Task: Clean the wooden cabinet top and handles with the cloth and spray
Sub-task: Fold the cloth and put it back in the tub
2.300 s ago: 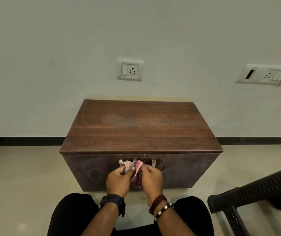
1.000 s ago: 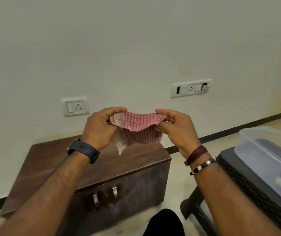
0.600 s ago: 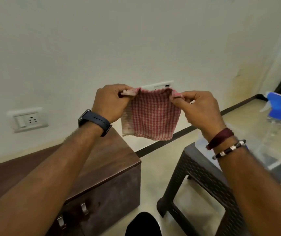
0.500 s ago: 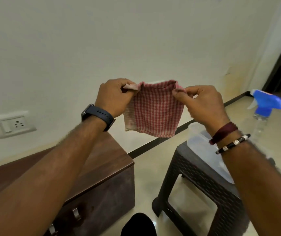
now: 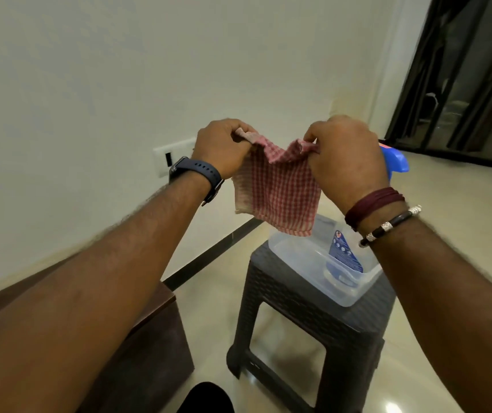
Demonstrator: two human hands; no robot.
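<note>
Head view shows both hands raised, each pinching a top corner of the red checked cloth (image 5: 277, 193): the left hand (image 5: 223, 147) at one corner, the right hand (image 5: 344, 158) at the other, so the cloth hangs between them. Below sits a clear tub (image 5: 307, 260) on a dark stool (image 5: 307, 317), holding the spray bottle (image 5: 343, 251) (blue trigger peeking past the right hand). The cabinet (image 5: 152, 332) lies low left, under the left forearm.
</note>
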